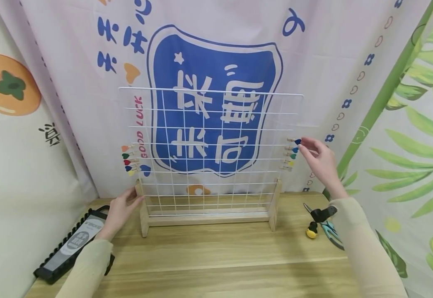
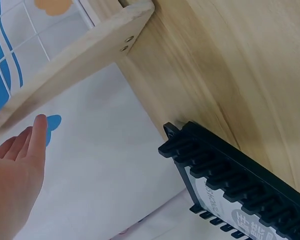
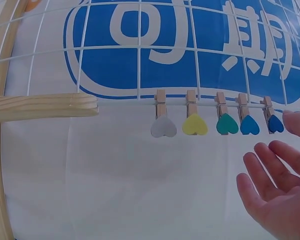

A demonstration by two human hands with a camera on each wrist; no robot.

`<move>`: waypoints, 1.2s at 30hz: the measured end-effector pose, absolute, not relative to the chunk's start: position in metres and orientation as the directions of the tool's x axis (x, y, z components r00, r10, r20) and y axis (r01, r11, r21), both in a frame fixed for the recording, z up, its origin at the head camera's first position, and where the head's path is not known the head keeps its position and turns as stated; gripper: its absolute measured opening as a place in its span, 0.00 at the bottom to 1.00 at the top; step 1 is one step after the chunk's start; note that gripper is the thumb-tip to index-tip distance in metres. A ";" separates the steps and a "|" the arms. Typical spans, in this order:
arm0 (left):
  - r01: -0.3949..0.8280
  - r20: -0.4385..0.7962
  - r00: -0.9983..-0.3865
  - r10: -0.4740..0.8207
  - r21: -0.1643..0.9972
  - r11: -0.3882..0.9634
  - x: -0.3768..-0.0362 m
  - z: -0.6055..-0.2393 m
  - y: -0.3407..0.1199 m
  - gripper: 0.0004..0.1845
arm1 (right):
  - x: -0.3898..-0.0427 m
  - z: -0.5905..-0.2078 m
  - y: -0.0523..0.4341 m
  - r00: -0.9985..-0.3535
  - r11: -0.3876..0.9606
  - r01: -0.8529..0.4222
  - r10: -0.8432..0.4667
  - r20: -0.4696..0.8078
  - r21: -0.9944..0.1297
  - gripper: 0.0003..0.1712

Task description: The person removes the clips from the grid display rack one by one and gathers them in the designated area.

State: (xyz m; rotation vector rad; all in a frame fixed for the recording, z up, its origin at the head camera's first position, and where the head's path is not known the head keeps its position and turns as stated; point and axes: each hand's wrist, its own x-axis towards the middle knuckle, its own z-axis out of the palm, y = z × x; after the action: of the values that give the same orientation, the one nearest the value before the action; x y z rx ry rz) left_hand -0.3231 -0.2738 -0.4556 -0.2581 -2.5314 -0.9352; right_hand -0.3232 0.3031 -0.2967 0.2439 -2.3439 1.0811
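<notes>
dark-blue heart clip lies at the right grip, which pinches its outer edge

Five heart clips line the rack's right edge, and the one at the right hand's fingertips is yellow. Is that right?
Not quite: the clip by the right hand is dark blue, not yellow, as the right wrist view shows. The rest holds.
</notes>
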 end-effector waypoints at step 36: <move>0.326 0.515 -0.857 -0.030 0.586 0.742 -0.329 -0.457 -0.263 0.13 | -0.335 -0.293 0.303 -0.817 0.621 -0.366 0.143 0.559 -0.693 0.22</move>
State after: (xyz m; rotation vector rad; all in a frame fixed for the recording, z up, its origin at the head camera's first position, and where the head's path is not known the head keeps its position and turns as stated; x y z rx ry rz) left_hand -0.3293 -0.2629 -0.4572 -0.2236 -2.4389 -0.9500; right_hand -0.3350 0.3031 -0.2931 0.1744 -2.2627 1.1445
